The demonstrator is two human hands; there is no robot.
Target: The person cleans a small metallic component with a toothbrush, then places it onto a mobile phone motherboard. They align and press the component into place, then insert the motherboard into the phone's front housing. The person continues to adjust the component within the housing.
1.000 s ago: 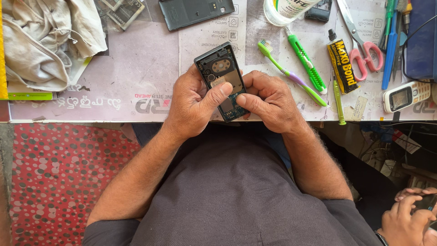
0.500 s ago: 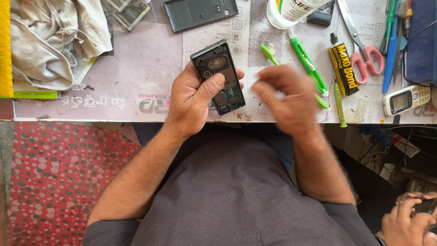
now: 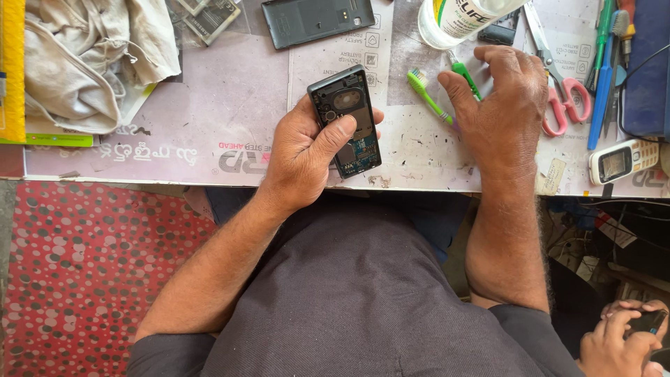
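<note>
Dark plastic and bare circuit board mark the opened phone [image 3: 347,122], its back cover off. The left hand [image 3: 307,150] grips it just above the tabletop [image 3: 230,105] near the front edge, fingers wrapped behind and the thumb pressed across its middle. The phone's long axis runs away from the person, tilted slightly, with the camera end farthest.

The right hand [image 3: 499,105] lies palm down to the right of the phone, well apart from it, fingers loosely spread and curled over a green toothbrush [image 3: 427,98] and a green pen-like tool [image 3: 464,75]. Whether it pinches either one cannot be told. The toothbrush lies between the 2 hands, bristle end nearest the phone, so the right hand is the nearer to it.

Pink-handled scissors [image 3: 562,94] lie just beyond the right hand, and a dark back cover [image 3: 317,21] lies farther up the tabletop.
</note>
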